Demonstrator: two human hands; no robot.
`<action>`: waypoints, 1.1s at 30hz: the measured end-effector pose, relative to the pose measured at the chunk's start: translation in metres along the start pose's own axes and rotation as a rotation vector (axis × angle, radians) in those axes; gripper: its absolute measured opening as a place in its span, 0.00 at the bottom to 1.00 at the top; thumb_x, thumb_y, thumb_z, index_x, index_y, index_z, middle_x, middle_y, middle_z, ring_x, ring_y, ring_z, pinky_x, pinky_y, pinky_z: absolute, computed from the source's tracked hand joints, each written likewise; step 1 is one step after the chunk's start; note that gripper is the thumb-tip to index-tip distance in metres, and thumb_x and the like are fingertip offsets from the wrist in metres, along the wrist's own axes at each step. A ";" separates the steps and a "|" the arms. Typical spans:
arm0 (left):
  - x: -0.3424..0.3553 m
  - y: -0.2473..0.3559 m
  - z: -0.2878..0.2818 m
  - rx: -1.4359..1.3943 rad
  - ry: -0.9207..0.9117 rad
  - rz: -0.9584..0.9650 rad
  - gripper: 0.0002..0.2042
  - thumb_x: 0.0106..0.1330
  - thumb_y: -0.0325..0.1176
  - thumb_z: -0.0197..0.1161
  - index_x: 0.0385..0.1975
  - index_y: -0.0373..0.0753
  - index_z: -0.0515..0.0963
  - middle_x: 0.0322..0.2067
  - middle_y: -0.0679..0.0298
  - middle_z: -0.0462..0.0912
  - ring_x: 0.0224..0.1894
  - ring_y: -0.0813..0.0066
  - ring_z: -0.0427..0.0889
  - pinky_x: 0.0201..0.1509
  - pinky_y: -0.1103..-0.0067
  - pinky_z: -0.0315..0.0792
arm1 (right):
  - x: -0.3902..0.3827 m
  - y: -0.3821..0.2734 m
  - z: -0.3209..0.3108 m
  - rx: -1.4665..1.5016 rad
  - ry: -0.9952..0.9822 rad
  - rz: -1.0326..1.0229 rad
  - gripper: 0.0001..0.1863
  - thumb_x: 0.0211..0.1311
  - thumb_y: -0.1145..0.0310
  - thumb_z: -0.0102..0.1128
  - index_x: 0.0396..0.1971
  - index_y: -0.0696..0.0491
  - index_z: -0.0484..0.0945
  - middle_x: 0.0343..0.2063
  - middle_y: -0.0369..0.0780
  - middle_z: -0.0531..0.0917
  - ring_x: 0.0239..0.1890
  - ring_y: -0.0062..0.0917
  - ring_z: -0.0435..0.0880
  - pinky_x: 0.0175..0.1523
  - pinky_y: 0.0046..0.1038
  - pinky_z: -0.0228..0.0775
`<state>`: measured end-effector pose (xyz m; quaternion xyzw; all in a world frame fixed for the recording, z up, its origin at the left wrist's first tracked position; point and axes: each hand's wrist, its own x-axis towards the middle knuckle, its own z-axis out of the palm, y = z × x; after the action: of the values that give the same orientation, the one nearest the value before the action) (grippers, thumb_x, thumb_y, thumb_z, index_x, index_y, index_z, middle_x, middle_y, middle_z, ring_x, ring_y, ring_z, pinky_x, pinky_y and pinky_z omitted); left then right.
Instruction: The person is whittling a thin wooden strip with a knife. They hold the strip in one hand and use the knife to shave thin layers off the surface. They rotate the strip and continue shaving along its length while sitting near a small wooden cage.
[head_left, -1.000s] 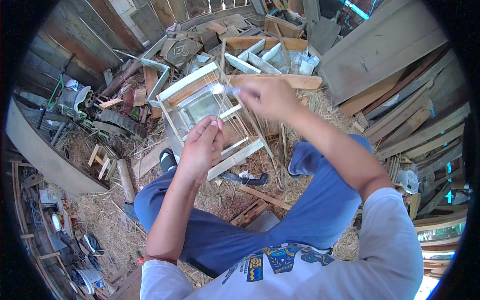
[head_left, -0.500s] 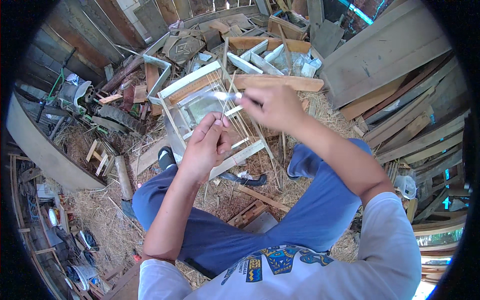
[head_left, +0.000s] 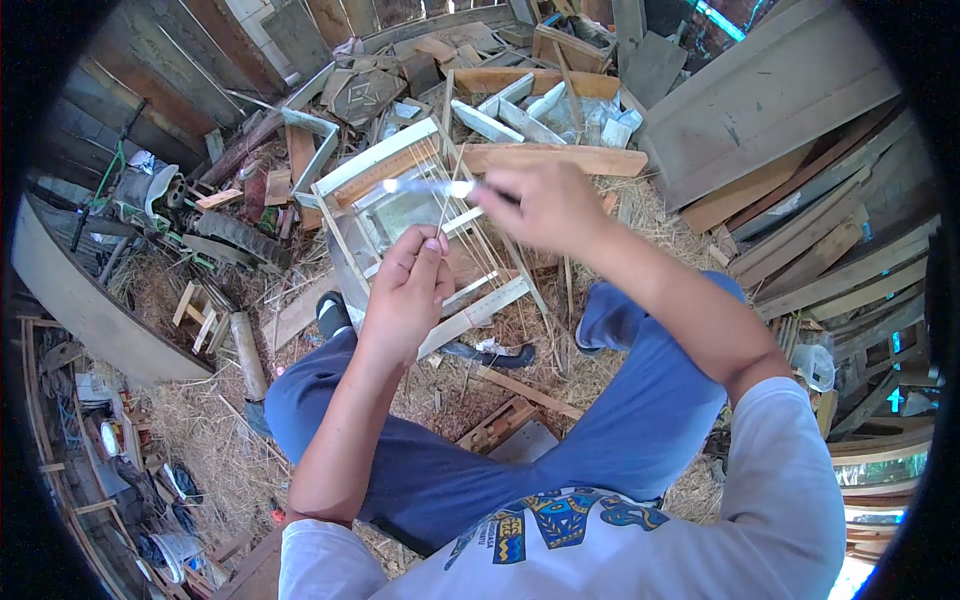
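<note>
My left hand is closed, pinching a thin wooden stick that points up and away from me. My right hand is closed too, smeared by motion. From its fingers a bright, narrow blade, apparently a knife, reaches left across the stick; whether it touches the stick I cannot tell. Below and beyond both hands stands a light wooden frame with several thin sticks running lengthwise along its right side.
Straw covers the ground. Scrap boards and white wooden pieces are heaped beyond the frame. A dirty wheeled machine is at left, planks lean at right. A small wooden block lies between my legs.
The blade has swung further left across the stick, and my right hand has shifted slightly. My left hand still grips the stick and has moved very little.
</note>
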<state>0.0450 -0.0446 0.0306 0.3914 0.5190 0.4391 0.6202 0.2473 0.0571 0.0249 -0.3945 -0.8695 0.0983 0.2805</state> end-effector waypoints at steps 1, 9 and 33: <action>0.000 -0.005 0.000 -0.013 0.005 0.039 0.08 0.84 0.37 0.47 0.45 0.43 0.72 0.19 0.76 0.63 0.16 0.90 0.55 0.18 0.84 0.48 | -0.005 -0.008 0.001 0.013 -0.008 -0.044 0.21 0.70 0.47 0.61 0.23 0.47 0.81 0.14 0.42 0.79 0.20 0.41 0.83 0.25 0.42 0.72; -0.003 -0.004 0.003 -0.012 0.013 0.029 0.07 0.84 0.36 0.48 0.44 0.43 0.72 0.19 0.76 0.63 0.17 0.90 0.56 0.19 0.86 0.48 | -0.007 -0.007 -0.001 -0.004 -0.004 -0.075 0.22 0.71 0.46 0.59 0.24 0.47 0.82 0.15 0.43 0.80 0.23 0.43 0.85 0.28 0.45 0.75; -0.001 -0.007 0.000 0.022 0.012 0.024 0.08 0.84 0.37 0.47 0.45 0.43 0.71 0.18 0.77 0.62 0.15 0.90 0.53 0.16 0.85 0.46 | -0.004 0.007 0.005 -0.015 0.030 -0.104 0.24 0.70 0.45 0.58 0.22 0.48 0.81 0.17 0.42 0.82 0.23 0.43 0.84 0.29 0.45 0.75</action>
<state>0.0455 -0.0476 0.0247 0.4017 0.5229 0.4429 0.6075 0.2512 0.0590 0.0167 -0.3522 -0.8853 0.0713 0.2951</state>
